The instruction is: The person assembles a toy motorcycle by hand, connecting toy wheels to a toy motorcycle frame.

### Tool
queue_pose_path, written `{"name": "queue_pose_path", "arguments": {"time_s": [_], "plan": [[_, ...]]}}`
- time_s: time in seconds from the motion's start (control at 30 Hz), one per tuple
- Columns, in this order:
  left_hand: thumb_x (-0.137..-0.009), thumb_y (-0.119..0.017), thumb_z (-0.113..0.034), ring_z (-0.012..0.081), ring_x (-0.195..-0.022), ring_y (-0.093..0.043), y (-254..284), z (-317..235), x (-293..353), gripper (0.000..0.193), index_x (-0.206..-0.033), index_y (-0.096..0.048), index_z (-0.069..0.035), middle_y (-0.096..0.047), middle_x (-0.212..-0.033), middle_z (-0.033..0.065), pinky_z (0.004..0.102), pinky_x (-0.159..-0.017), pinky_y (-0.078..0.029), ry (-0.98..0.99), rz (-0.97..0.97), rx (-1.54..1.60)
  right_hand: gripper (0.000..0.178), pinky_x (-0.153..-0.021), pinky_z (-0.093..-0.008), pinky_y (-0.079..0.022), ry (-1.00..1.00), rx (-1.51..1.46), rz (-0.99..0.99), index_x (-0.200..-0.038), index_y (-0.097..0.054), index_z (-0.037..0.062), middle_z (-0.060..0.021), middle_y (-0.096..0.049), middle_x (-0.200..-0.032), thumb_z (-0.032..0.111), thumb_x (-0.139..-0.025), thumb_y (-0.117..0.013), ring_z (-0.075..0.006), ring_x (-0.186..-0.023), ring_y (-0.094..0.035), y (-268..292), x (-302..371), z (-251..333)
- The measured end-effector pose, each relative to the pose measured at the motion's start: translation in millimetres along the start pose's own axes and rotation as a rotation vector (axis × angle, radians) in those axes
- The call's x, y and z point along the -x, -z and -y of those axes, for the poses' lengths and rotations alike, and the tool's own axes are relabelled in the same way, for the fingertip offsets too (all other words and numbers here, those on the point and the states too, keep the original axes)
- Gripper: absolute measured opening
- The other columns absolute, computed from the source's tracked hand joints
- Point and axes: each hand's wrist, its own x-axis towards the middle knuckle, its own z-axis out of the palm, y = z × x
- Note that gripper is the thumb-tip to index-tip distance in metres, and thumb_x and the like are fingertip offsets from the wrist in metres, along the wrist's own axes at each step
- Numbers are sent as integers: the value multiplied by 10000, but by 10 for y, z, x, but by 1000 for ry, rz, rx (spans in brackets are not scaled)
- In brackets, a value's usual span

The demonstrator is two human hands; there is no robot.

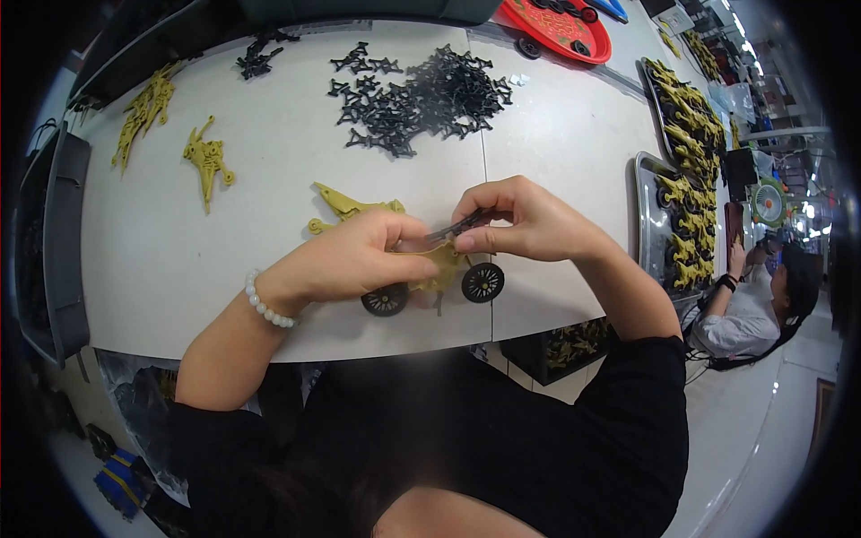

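My left hand (363, 255), with a beaded bracelet at its wrist, is closed round a yellow plastic toy vehicle body (439, 269). A black spoked wheel (483, 282) shows at its right end and another black wheel (385, 299) below my left fingers. Between thumb and fingers my right hand (529, 220) pinches a thin black plastic part (466, 225), held against the top of the body. My fingers hide where the two pieces meet. Just beyond my left hand, a loose yellow plastic part (345, 203) lies on the white table (269, 215).
A pile of small black plastic parts (448, 94) covers the far middle. More yellow parts (208, 163) lie at the left. A red tray (556, 31) holds black wheels. Metal trays (644, 215) of yellow-and-black pieces stand right, near another person (749, 309). A dark crate (538, 359) sits below the edge.
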Motion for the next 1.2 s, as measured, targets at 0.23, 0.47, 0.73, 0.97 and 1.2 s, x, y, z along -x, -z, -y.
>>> {"name": "queue_pose_path", "arguments": {"time_s": [0.23,0.47,0.73,0.97,1.2], "plan": [[-868,-503,-106,236,-743,-660,358,-233,125,288,-1089,-505,80,-609,-990,219,309,-711,-542,-295,-126,415,211,-744,-261,-469,255,-41,-375,-1008,-598,-18,-62,-635,-931,122,-850,-602,-131,-837,-582,242,-302,-232],[-897,-488,-182,295,-834,-647,587,-287,216,332,-1116,-505,67,-599,-1022,215,330,-711,-549,-453,-301,501,427,-817,-338,-435,576,725,-404,-1049,-580,46,-104,-535,-1035,171,-667,-722,-258,-971,-510,-421,-434,-95],[-926,-418,-364,298,-879,-637,531,-191,82,467,-1142,-499,42,-596,-1029,205,342,-720,-551,-389,-220,566,431,-795,-348,-448,588,822,-270,-1015,-587,45,-85,-551,-937,14,-587,-633,-267,-911,-518,-368,-250,-91],[-898,-428,-496,275,-906,-631,421,-102,-24,571,-1132,-526,15,-604,-1031,153,312,-779,-517,-260,-95,606,390,-750,-346,-474,655,757,-445,-935,-627,36,-70,-597,-923,-69,-560,-629,-266,-869,-548,-62,190,243],[-882,-319,-611,269,-964,-604,195,-77,-62,751,-1163,-450,73,-576,-1073,195,358,-816,-514,-146,-2,604,335,-760,-344,-474,754,958,-414,-919,-633,31,-68,-600,-941,-10,-586,-627,-250,-893,-549,39,-38,356]]}}
